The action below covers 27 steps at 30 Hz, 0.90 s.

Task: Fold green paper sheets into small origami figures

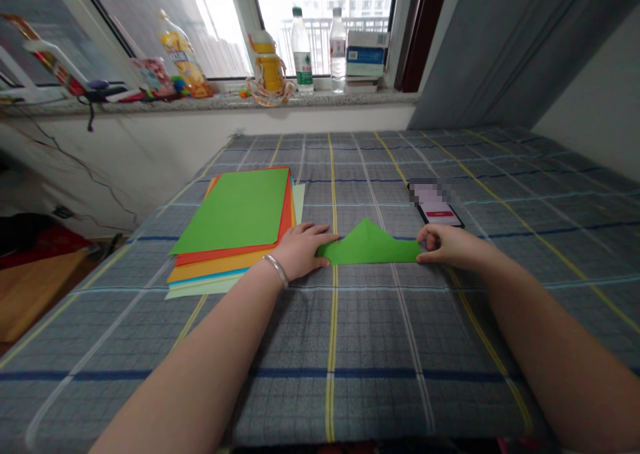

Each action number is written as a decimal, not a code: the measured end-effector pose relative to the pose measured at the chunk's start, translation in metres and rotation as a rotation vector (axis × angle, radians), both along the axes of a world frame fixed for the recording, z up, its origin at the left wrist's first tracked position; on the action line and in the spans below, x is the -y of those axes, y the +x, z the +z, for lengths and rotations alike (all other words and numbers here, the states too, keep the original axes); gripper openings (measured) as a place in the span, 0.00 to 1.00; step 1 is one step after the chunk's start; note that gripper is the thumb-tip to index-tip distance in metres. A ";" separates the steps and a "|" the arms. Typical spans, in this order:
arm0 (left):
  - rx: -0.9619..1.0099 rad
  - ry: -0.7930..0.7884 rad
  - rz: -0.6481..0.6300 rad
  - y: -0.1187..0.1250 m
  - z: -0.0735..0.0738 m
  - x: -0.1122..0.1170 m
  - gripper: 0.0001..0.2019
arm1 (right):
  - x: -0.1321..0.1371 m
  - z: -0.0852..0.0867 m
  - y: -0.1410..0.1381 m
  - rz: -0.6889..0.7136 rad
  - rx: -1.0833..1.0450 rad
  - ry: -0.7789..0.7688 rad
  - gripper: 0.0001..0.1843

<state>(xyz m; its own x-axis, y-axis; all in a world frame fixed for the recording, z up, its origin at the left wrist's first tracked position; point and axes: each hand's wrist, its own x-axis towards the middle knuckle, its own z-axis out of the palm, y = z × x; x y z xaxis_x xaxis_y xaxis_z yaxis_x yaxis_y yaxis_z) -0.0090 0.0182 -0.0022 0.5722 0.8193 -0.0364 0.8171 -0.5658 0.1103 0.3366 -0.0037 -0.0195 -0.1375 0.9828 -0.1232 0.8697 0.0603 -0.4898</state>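
Note:
A green sheet of paper (367, 246), folded into a long strip with a triangular peak at its middle, lies on the checked cloth in front of me. My left hand (301, 249), with a silver bangle at the wrist, rests on the strip's left end, its fingers stretched out and the thumb at the lower edge. At the opposite end, my right hand (445, 244) pinches the paper between thumb and fingers. Beside my left hand is a stack of coloured paper (235, 211), green on top, with red, orange, blue and pale green edges showing below.
A phone (436, 204), partly blurred, lies beyond my right hand on the checked tablecloth (370, 341). Along the windowsill (350, 99) stand a yellow drinking bottle (270, 67), clear plastic bottles (302, 54), an orange-labelled bottle (185, 61) and stacked boxes (367, 54).

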 end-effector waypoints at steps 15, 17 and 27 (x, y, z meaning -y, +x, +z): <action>0.001 -0.080 -0.109 -0.008 0.006 -0.001 0.32 | 0.002 0.000 -0.013 0.230 0.055 0.355 0.29; 0.010 -0.034 -0.091 -0.002 0.003 0.004 0.31 | 0.004 0.000 -0.020 0.286 0.053 0.426 0.25; 0.106 0.290 -0.267 0.033 -0.008 0.016 0.24 | 0.012 0.006 -0.053 0.522 0.034 0.497 0.09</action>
